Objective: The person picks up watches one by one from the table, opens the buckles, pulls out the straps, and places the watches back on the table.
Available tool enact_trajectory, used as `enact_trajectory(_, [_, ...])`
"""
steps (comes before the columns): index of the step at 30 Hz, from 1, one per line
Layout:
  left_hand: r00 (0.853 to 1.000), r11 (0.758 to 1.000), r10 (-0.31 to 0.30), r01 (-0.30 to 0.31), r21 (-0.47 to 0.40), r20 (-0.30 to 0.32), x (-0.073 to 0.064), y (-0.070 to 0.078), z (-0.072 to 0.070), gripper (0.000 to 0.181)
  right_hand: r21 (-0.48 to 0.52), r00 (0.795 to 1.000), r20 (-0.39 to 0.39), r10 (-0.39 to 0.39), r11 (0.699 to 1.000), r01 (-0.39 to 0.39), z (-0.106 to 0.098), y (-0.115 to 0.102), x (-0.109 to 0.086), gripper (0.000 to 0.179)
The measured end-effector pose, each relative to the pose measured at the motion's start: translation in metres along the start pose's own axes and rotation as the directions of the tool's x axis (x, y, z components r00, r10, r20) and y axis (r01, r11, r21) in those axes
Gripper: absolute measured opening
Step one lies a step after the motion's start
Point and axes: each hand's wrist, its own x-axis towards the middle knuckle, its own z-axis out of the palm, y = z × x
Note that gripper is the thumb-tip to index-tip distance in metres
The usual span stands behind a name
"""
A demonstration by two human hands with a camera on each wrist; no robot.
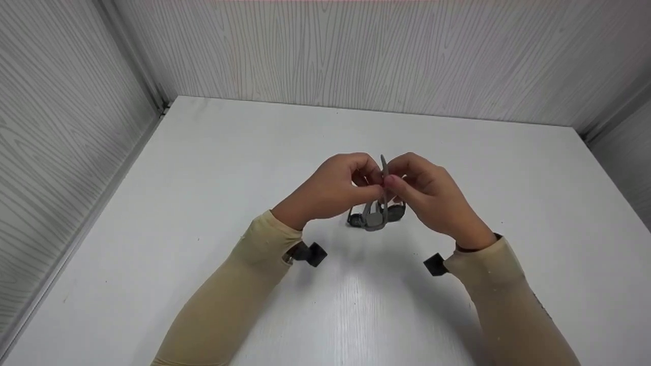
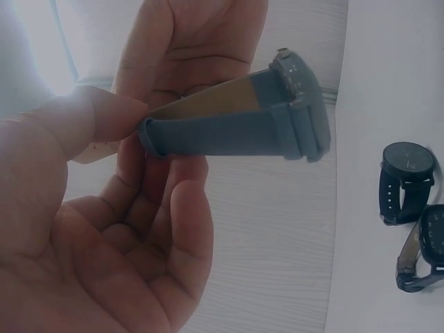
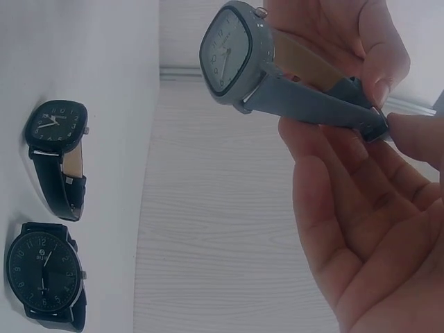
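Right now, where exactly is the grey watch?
In the head view, the grey watch is just right of centre, held up between the left grip and the right grip.

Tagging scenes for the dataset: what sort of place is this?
Probably an enclosed work booth set up for recording: a white tabletop, pale wood-grain panels on three sides, and black wrist cameras on the person's arms.

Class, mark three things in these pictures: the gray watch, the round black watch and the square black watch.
Gray watch (image 2: 232,134): left wrist view, on its strap.
Round black watch (image 3: 45,274): right wrist view, on its dial.
Square black watch (image 3: 57,130): right wrist view, on its dial.
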Motion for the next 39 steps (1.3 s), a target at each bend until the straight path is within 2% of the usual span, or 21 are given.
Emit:
enact_trajectory(11, [1.000,1.000,0.006,-0.006,-0.005,-0.007,-0.0023,0.0036,0.0018,0.009,0.005,1.000,-0.003,-0.029,1.000,0.029,0.0000,0.0012,-0.0015,0.008])
enact_trajectory(22, [1.000,0.998,-0.001,0.001,-0.058,0.013,-0.0023,0.0019,0.0034,0.008,0.019,0.999,0.018,-0.046,0.999,0.045,0.0017,0.0036,-0.0023,0.012])
enact_trajectory(27, [1.000,0.998,0.024,-0.024,-0.050,-0.001,-0.0022,0.0025,0.0036,0.009,0.040,1.000,-0.005,-0.025,0.999,0.026,0.0016,0.0043,-0.0024,0.009])
enact_trajectory(32, [0.996,0.996,0.089,-0.089,-0.019,-0.004,-0.0025,0.0029,0.0038,0.008,0.100,0.999,-0.037,0.017,0.995,-0.014,0.0011,0.0035,-0.0021,0.009])
enact_trajectory(35, [0.993,0.993,0.117,-0.117,-0.004,0.003,-0.0025,0.0037,0.0045,0.007,0.138,0.998,-0.064,0.023,0.990,-0.014,0.0009,0.0028,-0.0022,0.010])
enact_trajectory(39, [0.993,0.993,0.116,-0.116,0.020,0.013,-0.0016,0.0045,0.0054,0.013,0.137,0.995,-0.104,-0.001,0.990,0.015,0.0006,0.0022,-0.0015,0.011])
